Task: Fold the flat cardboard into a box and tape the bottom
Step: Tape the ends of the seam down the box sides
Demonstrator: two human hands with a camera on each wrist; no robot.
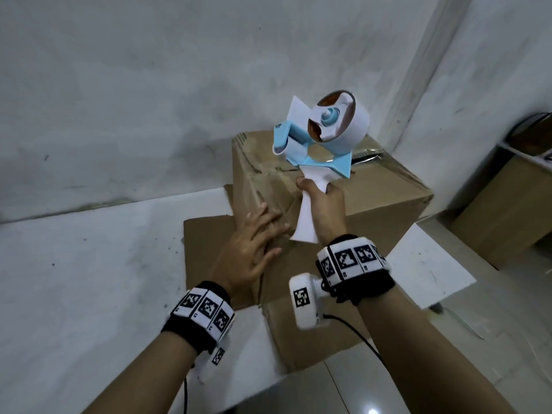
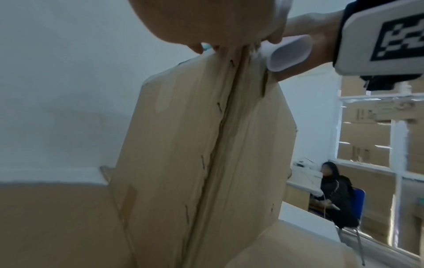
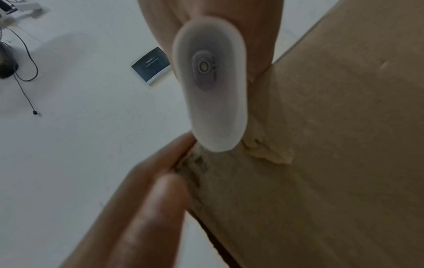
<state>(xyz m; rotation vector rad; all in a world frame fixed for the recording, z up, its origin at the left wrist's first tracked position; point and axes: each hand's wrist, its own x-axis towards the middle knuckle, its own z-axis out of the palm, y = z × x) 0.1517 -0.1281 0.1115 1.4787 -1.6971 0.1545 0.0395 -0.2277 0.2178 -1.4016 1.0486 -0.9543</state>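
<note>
**Two hands, one seam: keep it flat while taping**

Box [image 1: 373, 198] sits centre frame, flaps up. Left hand [image 1: 254, 252] lies flat, fingers straight, on the near face. Right hand [image 1: 322, 201] grips the tape dispenser [image 1: 319, 135], lifted clear. I'd land tape squarely on the seam, then pull steadily.

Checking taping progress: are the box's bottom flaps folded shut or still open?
Shut: the flaps lie flat, meeting at a seam, left hand pressing the box.
</note>
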